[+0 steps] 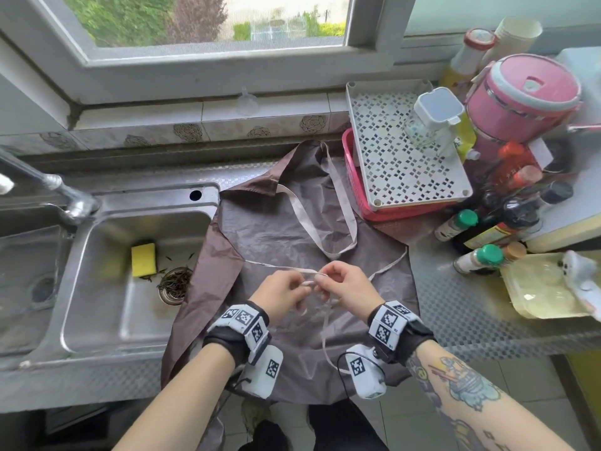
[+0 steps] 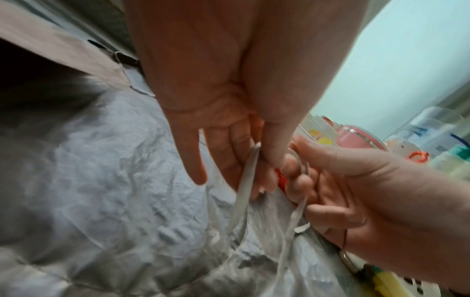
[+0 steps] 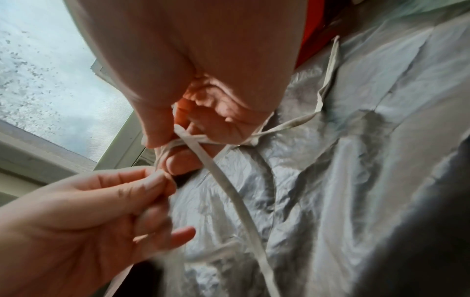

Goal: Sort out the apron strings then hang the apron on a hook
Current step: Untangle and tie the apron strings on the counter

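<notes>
Nearest the person, the lower edge of a brown apron point(image 1: 260, 229) hangs over the front of the steel counter point(image 1: 471, 307), while the rest of it lies spread flat on the counter, just right of the sink point(image 1: 97, 288). Above the middle of the apron both hands meet, almost touching. The left hand point(image 1: 283, 291) pinches one pale waist string point(image 1: 276, 265) between thumb and fingers; in the left wrist view that string runs down across the fingers point(image 2: 244, 160) and onto the crumpled cloth. The right hand point(image 1: 344, 284) has its fingers curled round the other string, which in the right wrist view is looped over the thumb point(image 3: 157, 128) and crosses itself there. From the hands, one string runs left to the apron's left edge and the other runs right to its right edge; a loose tail trails down toward the near hem.

Farther on, the neck loop point(image 1: 325, 206) lies in a long U on the bib, its ends fixed at the far top corners. In the sink to the left lie a yellow sponge point(image 1: 143, 259) and a drain strainer point(image 1: 174, 284) holding dark scraps. To the right of the bib a white perforated tray point(image 1: 390, 164) rests tilted on a pink basket point(image 1: 353, 177), and farther right stand a pink pot point(image 1: 523, 99) and several bottles point(image 1: 481, 255). Farthest away is the window point(image 1: 208, 30).
</notes>
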Available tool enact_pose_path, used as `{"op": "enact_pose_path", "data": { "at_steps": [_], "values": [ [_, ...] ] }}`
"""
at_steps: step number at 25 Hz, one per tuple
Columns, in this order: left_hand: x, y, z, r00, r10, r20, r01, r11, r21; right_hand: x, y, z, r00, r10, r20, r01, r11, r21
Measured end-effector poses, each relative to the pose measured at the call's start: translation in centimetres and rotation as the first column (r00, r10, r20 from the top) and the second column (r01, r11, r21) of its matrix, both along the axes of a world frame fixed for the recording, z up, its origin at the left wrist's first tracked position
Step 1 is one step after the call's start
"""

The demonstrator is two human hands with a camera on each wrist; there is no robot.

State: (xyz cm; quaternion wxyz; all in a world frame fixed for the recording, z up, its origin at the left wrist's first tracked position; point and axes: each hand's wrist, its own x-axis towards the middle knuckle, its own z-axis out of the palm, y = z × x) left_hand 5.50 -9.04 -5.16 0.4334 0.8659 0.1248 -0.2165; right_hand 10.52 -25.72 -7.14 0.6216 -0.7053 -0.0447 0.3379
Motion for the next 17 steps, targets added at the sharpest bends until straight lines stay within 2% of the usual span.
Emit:
{"op": "enact_pose_path", "data": {
  "at_steps": [2,6,8,10,11,15,17],
  "values": [
    [0.1,0.7,0.2,0.993,0.121,-0.012,-0.121,0.991,-0.057,0.3,-0.5,0.1,1.000,0.015,-0.020,-0.015,1.000,0.023],
    [0.5,1.4,1.2,0.983,0.162,0.088,-0.169,0.982,0.083,0.5,-1.1,0.6,0.987,0.161,-0.025,-0.162,0.986,-0.031],
    [0.6,1.4,1.4,0.997,0.042,0.066,-0.049,0.993,0.109,0.6,-1.3,0.4,0.970,0.242,-0.004,-0.242,0.968,-0.066],
    [0.9,1.1,1.0,0.992,-0.118,-0.043,0.123,0.981,0.152,0.7,-1.4,0.3,0.951,0.309,0.000,-0.308,0.948,-0.086],
    [0.9,0.9,1.1,0.984,-0.149,-0.096,0.163,0.973,0.164,0.8,-1.4,0.4,0.940,0.341,0.000,-0.339,0.935,-0.108],
    [1.0,0.8,1.4,0.989,-0.109,-0.100,0.123,0.982,0.145,1.4,-1.5,0.4,0.919,0.393,0.039,-0.357,0.869,-0.341],
    [1.0,0.9,1.6,0.989,-0.103,-0.102,0.116,0.985,0.131,1.9,-1.1,0.7,0.876,0.470,0.109,-0.336,0.756,-0.562]
  ]
}}
